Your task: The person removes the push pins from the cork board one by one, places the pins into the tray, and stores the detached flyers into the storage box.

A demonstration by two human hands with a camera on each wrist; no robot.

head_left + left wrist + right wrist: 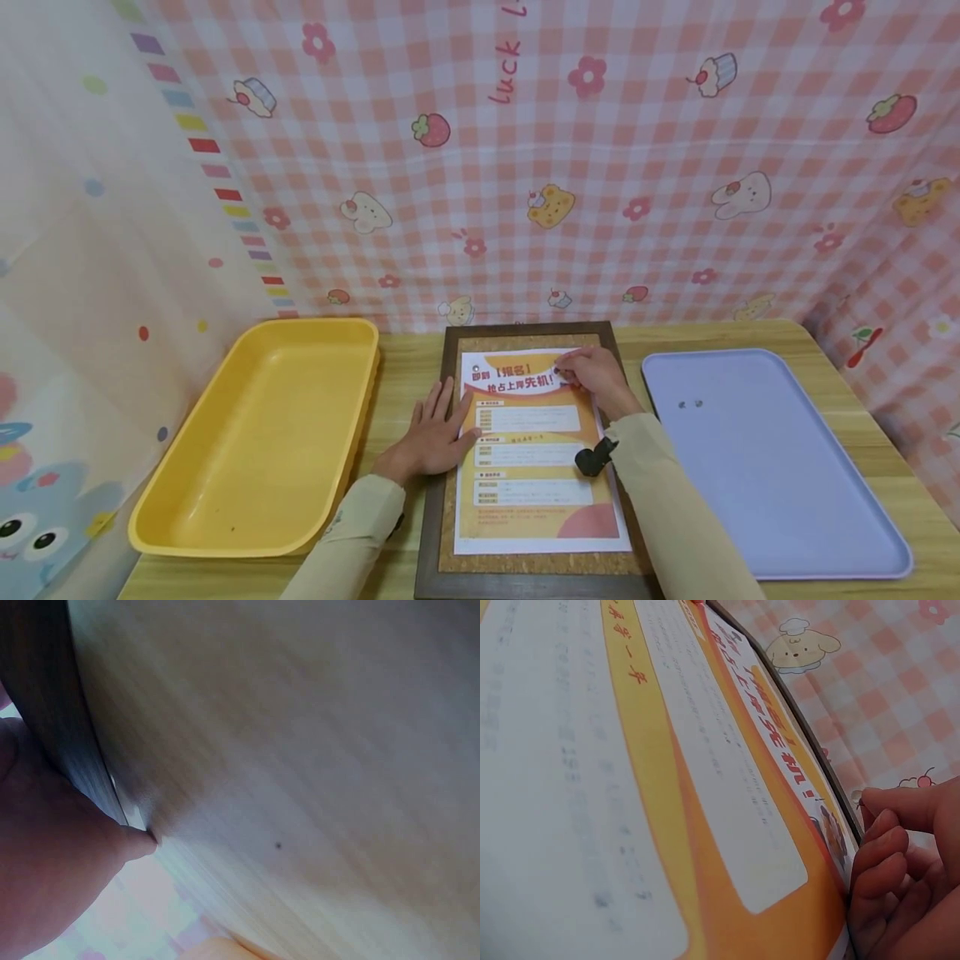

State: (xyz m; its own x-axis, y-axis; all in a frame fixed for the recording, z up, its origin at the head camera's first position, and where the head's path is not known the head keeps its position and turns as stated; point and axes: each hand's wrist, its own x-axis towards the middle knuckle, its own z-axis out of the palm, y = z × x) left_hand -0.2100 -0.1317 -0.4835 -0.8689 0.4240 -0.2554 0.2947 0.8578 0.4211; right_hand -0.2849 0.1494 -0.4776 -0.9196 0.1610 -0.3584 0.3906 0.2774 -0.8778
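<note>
A printed paper poster (528, 492) lies on a cork board (540, 563) with a dark wooden frame. At its upper left corner sits a small silvery thumbtack (476, 367). My left hand (429, 440) rests with spread fingers over the poster's left edge and the frame; the left wrist view shows only part of this hand (60, 847). Near the poster's upper right corner, my right hand (596, 377) pinches a small thumbtack (857, 797) between thumb and forefinger. The other fingers of the right hand (900, 885) are curled close to the paper, and most of the tack is hidden.
To the right lies a lilac tray (787, 500) bearing two small silvery tacks (690, 404). A yellow tray (255, 433) stands on the left side of the wooden table (401, 367). Behind the board hangs a pink checked cloth (480, 183).
</note>
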